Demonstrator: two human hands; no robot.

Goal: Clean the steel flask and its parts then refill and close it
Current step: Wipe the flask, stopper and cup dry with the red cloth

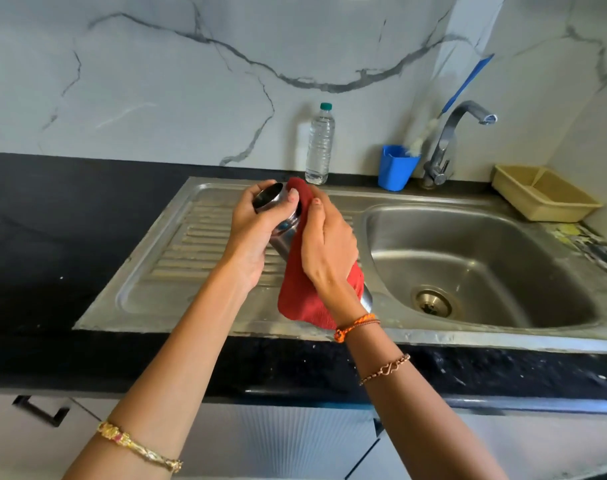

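The steel flask lies tilted in the air above the sink's ribbed drainboard, its capped top end pointing up and to the left. My left hand grips that top end, fingers curled round the cap. A red cloth is wrapped over the flask's body and hangs down below it. My right hand holds the cloth against the flask, fingers curled over it. Only a small shiny strip of the flask's lower end shows past the cloth near my right wrist.
The steel sink with its drain lies to the right, the tap behind it. A plastic water bottle, a blue cup with a brush and a yellow tray stand along the back. Black counter stretches left.
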